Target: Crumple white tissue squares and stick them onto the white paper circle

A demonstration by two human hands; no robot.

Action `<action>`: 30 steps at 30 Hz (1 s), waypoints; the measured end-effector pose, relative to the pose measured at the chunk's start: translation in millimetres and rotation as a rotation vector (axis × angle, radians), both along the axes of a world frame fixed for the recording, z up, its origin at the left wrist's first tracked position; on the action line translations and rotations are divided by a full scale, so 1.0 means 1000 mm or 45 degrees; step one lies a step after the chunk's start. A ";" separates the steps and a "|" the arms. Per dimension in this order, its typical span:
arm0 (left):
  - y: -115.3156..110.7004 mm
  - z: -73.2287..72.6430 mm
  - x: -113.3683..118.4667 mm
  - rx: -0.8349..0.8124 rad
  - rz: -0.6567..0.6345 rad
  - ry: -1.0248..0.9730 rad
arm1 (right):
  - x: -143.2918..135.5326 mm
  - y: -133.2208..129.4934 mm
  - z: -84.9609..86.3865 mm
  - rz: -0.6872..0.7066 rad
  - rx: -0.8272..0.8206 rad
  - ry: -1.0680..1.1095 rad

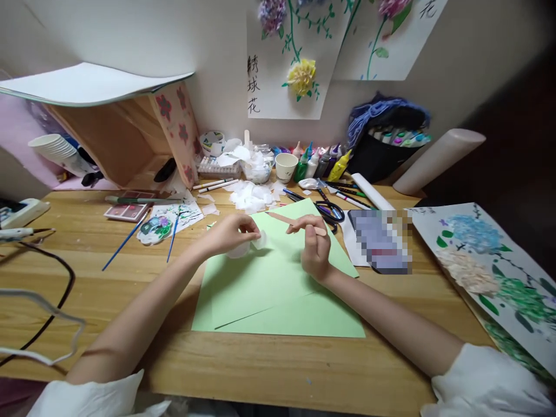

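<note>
My left hand [232, 236] is closed in a pinch on a small translucent white paper piece [262, 239], just above the green paper sheets [269, 289]. Under those fingers lies another pale paper piece [240, 251]. My right hand [316, 249] is wrapped round a flat wooden craft stick [280, 218], whose far end points left toward the pinched piece without touching it. The green sheets overlap at an angle in front of me.
White paper scraps [251, 197] lie behind the sheets, near a paper cup [286, 167] and several paint bottles [311, 165]. Black-handled scissors [332, 213] and a phone [377, 240] sit at right. Paintbrushes [125, 238] lie left; a flower picture [490, 260] stands far right.
</note>
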State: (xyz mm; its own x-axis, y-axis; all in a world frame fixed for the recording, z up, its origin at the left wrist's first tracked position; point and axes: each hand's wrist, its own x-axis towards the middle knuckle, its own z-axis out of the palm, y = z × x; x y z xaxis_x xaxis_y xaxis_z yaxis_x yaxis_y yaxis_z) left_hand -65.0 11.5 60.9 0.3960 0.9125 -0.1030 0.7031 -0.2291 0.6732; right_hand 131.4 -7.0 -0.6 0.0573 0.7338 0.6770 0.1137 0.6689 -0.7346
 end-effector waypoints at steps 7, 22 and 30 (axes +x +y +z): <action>-0.006 -0.002 0.004 0.039 -0.016 0.313 | -0.005 -0.003 -0.012 0.151 0.005 0.059; -0.003 0.003 0.002 0.130 0.004 0.439 | -0.007 -0.003 -0.012 0.388 -0.183 -0.309; 0.011 0.011 -0.036 0.069 0.211 0.749 | -0.008 -0.002 -0.013 0.377 -0.243 -0.287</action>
State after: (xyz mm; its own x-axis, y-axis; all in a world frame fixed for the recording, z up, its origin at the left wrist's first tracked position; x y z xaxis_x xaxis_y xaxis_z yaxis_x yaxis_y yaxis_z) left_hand -101.2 22.6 71.7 0.1388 0.9672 -0.2127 0.9826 -0.1077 0.1516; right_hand 123.2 -9.4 -14.1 -0.3090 0.8097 0.4989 0.1093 0.5514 -0.8271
